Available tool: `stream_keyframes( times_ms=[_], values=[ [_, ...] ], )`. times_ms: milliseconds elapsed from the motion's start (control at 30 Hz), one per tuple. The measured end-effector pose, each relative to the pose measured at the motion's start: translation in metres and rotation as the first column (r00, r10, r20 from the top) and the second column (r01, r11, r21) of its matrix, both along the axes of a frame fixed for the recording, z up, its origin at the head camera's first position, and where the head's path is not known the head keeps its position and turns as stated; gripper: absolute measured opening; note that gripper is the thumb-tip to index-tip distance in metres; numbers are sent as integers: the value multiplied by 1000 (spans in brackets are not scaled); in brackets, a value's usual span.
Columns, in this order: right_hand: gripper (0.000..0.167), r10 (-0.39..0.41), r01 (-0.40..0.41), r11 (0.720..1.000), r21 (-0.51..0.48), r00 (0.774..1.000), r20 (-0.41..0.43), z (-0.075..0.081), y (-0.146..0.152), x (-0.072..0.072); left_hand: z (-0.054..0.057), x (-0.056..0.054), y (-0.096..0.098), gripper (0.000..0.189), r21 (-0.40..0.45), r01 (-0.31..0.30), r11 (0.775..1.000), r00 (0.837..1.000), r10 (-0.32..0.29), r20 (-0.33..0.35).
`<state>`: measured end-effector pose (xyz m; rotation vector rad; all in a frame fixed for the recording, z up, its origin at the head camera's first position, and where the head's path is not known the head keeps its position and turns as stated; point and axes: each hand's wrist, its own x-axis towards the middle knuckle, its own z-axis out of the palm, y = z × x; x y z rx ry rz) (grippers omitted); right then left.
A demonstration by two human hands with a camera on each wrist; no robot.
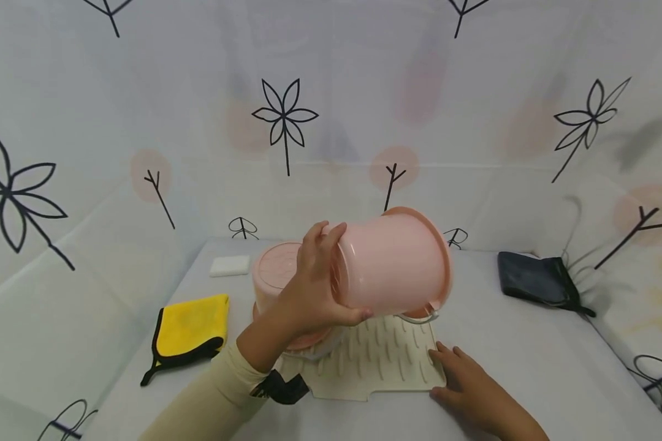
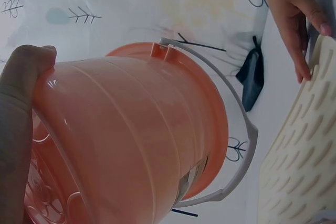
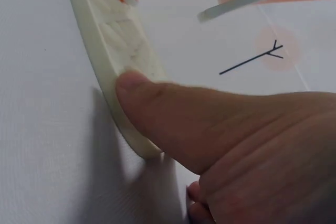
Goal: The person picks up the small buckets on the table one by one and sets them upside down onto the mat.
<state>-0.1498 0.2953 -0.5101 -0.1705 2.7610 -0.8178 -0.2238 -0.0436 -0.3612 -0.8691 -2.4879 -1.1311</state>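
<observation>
My left hand [image 1: 311, 291] holds a pink bucket [image 1: 397, 263] by its base end, tipped on its side in the air with the rim facing right. Its pale handle [image 2: 249, 135] hangs loose in the left wrist view. A second pink bucket [image 1: 270, 269] stands upside down behind my left forearm, partly hidden. Below lies a cream washboard [image 1: 386, 361] with curved ridges. At its near right corner my right hand [image 1: 469, 386] grips the edge, and in the right wrist view the thumb [image 3: 149, 98] presses on the rim.
To the left lies a folded yellow cloth [image 1: 193, 324] with black trim. A white block [image 1: 229, 266] sits at the back left of the white table [image 1: 529, 361]. A dark folded cloth or pouch [image 1: 537, 282] lies at the back right. A patterned curtain [image 1: 331, 122] encloses the table.
</observation>
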Motion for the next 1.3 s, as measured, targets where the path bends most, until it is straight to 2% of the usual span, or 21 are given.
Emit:
stream_keyframes(
  times_ms=[167, 367, 533, 633, 767, 933, 1033, 1167, 1300],
  values=[
    [74, -28, 28, 1000, 4, 999, 21, 0, 4, -2, 10, -4, -1, 133, -25, -9, 1000, 1000, 9, 11],
    [75, -26, 28, 999, -36, 999, 45, -4, 6, -5, 24, -9, -4, 133, -37, 26, 999, 999, -25, 38],
    [75, -21, 22, 999, -36, 999, 26, -5, 7, -6, 44, -14, -5, 129, -93, 63, 994, 997, -59, 44],
    [75, -25, 26, 999, -36, 999, 23, -5, 8, -6, 59, -13, -6, 126, -115, 88, 989, 995, -80, 66],
    [75, -29, 30, 999, -41, 999, 32, -5, 9, -4, 76, -3, -9, 124, -148, 71, 986, 992, -55, 111],
    [75, -11, 13, 998, -58, 1000, 26, -5, 9, -1, 88, 22, -12, 126, -219, -15, 976, 992, 42, 119],
    [75, 2, -1, 999, -53, 1000, 8, -4, 8, 1, 94, 37, -12, 127, -264, -39, 964, 992, 68, 102],
    [76, 4, -4, 999, -43, 1000, -8, -1, 9, 1, 100, 45, -7, 124, -359, -41, 933, 989, 88, 116],
    [76, 4, -4, 999, -52, 1000, -11, -4, 8, 2, 96, 39, 3, 123, -480, -23, 877, 981, 111, 157]
  ],
)
